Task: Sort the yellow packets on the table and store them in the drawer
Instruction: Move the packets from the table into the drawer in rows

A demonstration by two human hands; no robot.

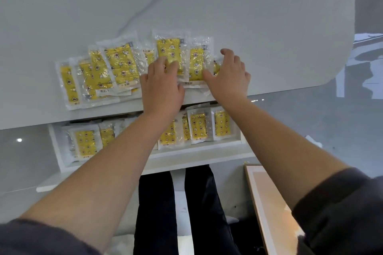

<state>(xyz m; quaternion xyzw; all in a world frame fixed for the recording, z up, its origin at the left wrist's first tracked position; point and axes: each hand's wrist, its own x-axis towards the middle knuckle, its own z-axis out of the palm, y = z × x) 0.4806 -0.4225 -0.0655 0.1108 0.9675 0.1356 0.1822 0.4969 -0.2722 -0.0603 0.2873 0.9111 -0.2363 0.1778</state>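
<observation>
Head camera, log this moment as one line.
packets: overlapping on table | left hand: pressing them | right hand: touching them, grip unclear | drawer: open, more packets inside
</observation>
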